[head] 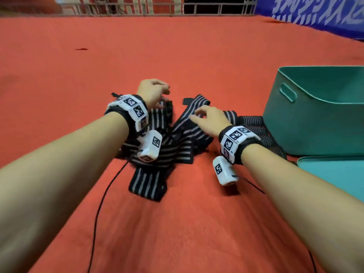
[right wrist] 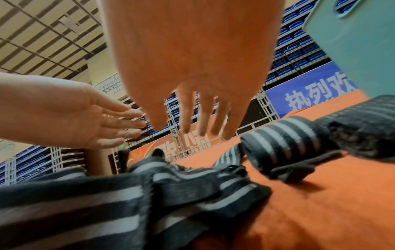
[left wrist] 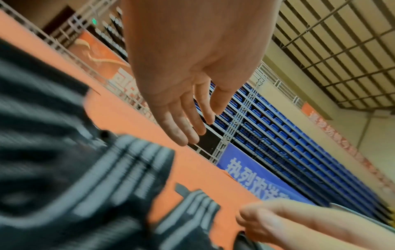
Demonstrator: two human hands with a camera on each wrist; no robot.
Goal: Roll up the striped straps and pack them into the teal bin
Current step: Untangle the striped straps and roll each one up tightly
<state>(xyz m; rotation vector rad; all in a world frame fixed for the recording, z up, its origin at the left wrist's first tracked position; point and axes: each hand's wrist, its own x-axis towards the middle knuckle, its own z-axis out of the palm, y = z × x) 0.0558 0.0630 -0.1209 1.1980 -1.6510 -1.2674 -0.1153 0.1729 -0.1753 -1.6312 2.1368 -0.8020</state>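
A tangled pile of black straps with grey stripes (head: 157, 150) lies on the orange-red cloth in front of me. My left hand (head: 154, 91) hovers over the pile's far left part, fingers relaxed and holding nothing (left wrist: 192, 121). My right hand (head: 206, 119) hovers over the pile's right part, fingers straight and spread (right wrist: 205, 118), holding nothing. The teal bin (head: 315, 119) stands to the right of the pile, open side up. One rolled strap (right wrist: 282, 135) lies near the bin's base. The pile (left wrist: 85, 177) is blurred in the left wrist view.
A teal lid or flat panel (head: 334, 174) lies at the right, in front of the bin. Thin black cables (head: 100, 203) run over the cloth toward me. A metal railing (head: 177, 8) and blue banner (head: 315, 10) bound the far side.
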